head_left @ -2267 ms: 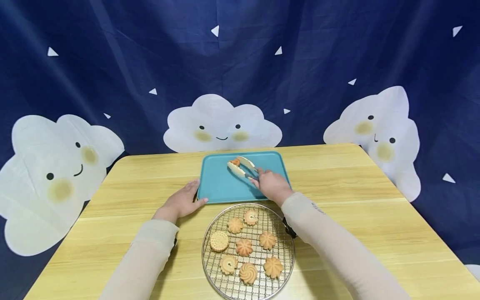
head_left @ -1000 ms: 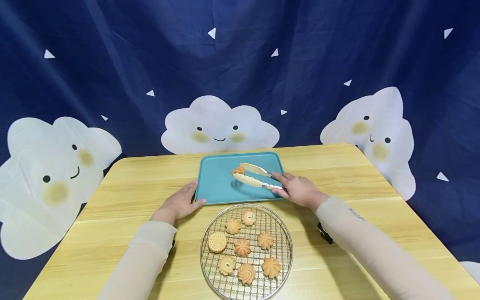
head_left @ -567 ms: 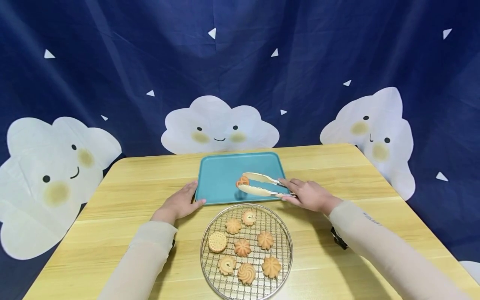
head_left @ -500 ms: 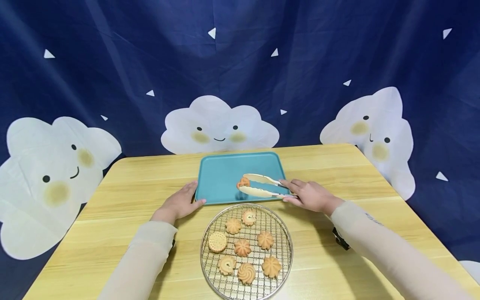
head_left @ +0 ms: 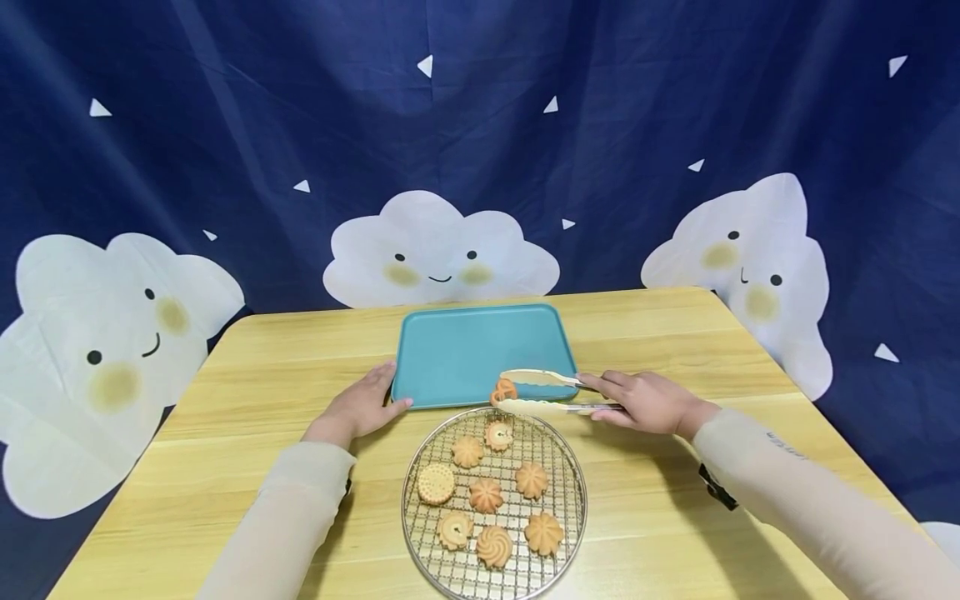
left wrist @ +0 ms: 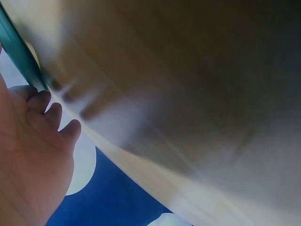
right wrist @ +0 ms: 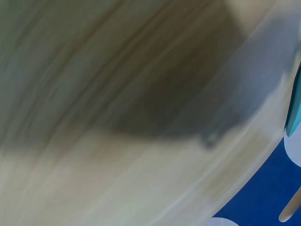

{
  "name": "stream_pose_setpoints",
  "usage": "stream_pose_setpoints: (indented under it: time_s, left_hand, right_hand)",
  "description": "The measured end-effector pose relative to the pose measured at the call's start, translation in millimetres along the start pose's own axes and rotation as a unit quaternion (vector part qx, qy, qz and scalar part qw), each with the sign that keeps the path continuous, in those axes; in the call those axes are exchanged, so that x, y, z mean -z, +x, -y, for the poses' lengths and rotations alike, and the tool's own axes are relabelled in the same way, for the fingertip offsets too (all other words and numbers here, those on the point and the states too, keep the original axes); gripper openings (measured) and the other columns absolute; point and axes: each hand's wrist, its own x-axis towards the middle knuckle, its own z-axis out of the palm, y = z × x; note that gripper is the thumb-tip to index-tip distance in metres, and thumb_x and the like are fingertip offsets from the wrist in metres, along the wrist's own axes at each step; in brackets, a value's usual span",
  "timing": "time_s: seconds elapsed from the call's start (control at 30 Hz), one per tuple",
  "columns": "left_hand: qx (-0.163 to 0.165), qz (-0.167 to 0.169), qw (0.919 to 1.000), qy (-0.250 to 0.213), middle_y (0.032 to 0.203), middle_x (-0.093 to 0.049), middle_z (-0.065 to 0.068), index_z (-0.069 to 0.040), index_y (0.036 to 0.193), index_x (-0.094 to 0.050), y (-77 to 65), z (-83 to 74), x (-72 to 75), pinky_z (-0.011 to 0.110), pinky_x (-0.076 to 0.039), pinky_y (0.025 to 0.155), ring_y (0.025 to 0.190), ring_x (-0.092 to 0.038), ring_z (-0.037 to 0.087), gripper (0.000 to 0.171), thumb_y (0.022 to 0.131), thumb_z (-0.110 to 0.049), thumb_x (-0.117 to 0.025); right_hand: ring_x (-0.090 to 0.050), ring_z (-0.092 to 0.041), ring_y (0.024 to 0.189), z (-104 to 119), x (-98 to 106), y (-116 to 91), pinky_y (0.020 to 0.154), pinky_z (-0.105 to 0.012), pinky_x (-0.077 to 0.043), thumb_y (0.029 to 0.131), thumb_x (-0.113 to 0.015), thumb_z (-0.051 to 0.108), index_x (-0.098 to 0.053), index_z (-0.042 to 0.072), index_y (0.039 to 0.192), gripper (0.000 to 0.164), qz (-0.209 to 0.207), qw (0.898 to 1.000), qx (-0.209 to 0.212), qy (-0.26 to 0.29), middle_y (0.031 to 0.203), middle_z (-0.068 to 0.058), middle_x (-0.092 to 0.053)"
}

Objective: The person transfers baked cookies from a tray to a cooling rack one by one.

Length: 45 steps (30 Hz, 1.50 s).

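My right hand (head_left: 641, 402) grips a pair of tongs (head_left: 543, 378) by the handles, with its pale scalloped tips pointing left. Between those tips is a reddish-brown pretzel-shaped cookie (head_left: 505, 390), over the near edge of the blue tray (head_left: 465, 350). At the tray's near left corner rests my left hand (head_left: 360, 406), its fingers extended along the side and the thumb at the front edge. In the left wrist view this hand (left wrist: 37, 141) is beside the tray's rim (left wrist: 21, 52). The right wrist view shows mostly table, with a fingertip (right wrist: 289, 209) at the lower right.
A round wire cooling rack (head_left: 581, 517) stands in front of the tray, holding several cookies, among them a swirl one (head_left: 494, 547) and a round dotted one (head_left: 436, 484). The wooden table (head_left: 300, 350) ends at a blue curtain (head_left: 480, 108) with white clouds.
My right hand has drawn the tongs and the pretzel-shaped cookie from the tray's back middle toward its near edge and right, close to the rack. The left hand stays at the tray's corner.
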Motion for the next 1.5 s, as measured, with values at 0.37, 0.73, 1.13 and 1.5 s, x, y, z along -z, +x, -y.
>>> stream_pose_setpoints:
  time_s: [0.37, 0.73, 1.13, 1.5]
  left_hand:
    - [0.001, 0.001, 1.0000, 0.001, 0.155, -0.016, 0.020, 0.002, 0.151, -0.013, 0.8, 0.1, -1.1, 0.050, -0.018, 0.113, 0.141, -0.016, 0.037, 0.083, 0.097, -0.054, -0.041]
    - [-0.002, -0.003, 1.0000, 0.000, 0.155, -0.016, 0.022, 0.004, 0.150, -0.014, 1.3, 1.2, -0.8, 0.050, -0.018, 0.113, 0.140, -0.016, 0.038, 0.083, 0.097, -0.055, -0.041]
    - [-0.001, -0.001, 1.0000, 0.003, 0.155, -0.016, 0.021, 0.004, 0.150, -0.014, 0.4, 1.1, -0.9, 0.050, -0.018, 0.113, 0.141, -0.016, 0.038, 0.082, 0.097, -0.054, -0.041]
    - [-0.002, -0.003, 1.0000, 0.003, 0.155, -0.016, 0.021, 0.003, 0.150, -0.014, 0.2, 1.3, -0.6, 0.050, -0.018, 0.113, 0.141, -0.016, 0.038, 0.082, 0.097, -0.053, -0.041]
  right_hand:
    - [-0.048, -0.008, 0.049, -10.3, 18.0, -9.3, 0.046, -0.029, -0.049, 0.096, -0.048, 0.050, -0.057, 0.004, 0.129, 0.058, 0.000, 0.998, 0.068, -0.012, 0.092, 0.000, -0.058]
    - [-0.047, -0.006, 0.048, -17.6, 30.7, -14.5, 0.043, -0.025, -0.046, 0.097, -0.047, 0.050, -0.058, 0.005, 0.127, 0.056, 0.014, 0.992, 0.123, -0.030, 0.090, 0.001, -0.059]
    - [-0.048, -0.004, 0.049, -19.4, 29.5, -14.7, 0.041, -0.022, -0.045, 0.097, -0.045, 0.051, -0.057, 0.006, 0.129, 0.056, 0.011, 0.986, 0.163, -0.037, 0.090, 0.001, -0.059]
    - [-0.051, -0.006, 0.052, -19.2, 28.8, -14.7, 0.043, -0.022, -0.046, 0.097, -0.048, 0.050, -0.055, 0.005, 0.130, 0.056, 0.012, 0.984, 0.175, -0.039, 0.091, 0.000, -0.059]
